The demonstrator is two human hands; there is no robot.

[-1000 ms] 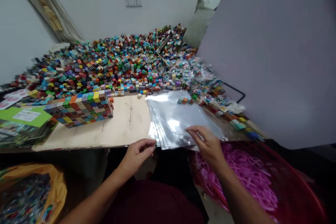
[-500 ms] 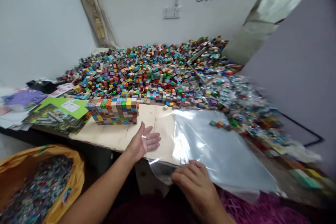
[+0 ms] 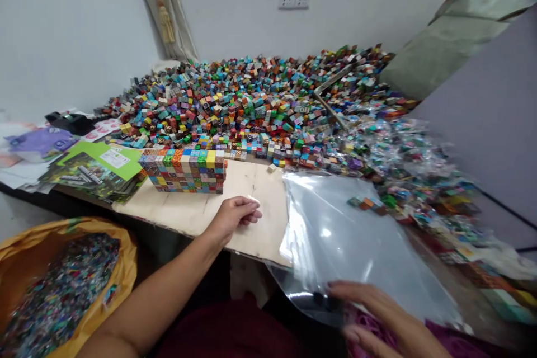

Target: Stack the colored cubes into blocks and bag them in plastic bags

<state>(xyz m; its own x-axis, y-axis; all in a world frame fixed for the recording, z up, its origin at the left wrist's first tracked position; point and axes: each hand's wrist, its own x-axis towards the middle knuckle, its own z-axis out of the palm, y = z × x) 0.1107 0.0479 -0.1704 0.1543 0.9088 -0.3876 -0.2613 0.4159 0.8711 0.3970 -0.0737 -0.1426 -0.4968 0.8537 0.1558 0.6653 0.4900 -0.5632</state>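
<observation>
My left hand rests on the pale wooden board, fingers curled in with nothing visible in them. A neat block of stacked coloured cubes stands just beyond it on the board. My right hand is low at the bottom edge, blurred, and pinches the near edge of a clear plastic bag that lies flat to the right of the board. A few loose cubes sit at the bag's far right side.
A huge pile of small coloured cubes covers the table to the wall. Cubes packed in clear bags lie at the right. Green printed leaflets lie left. A yellow sack stands below left; a purple panel stands right.
My left hand turned from open palm to curled fingers on the board. My right hand slid down and right along the bag's near edge. The camera swung slightly left and down.
</observation>
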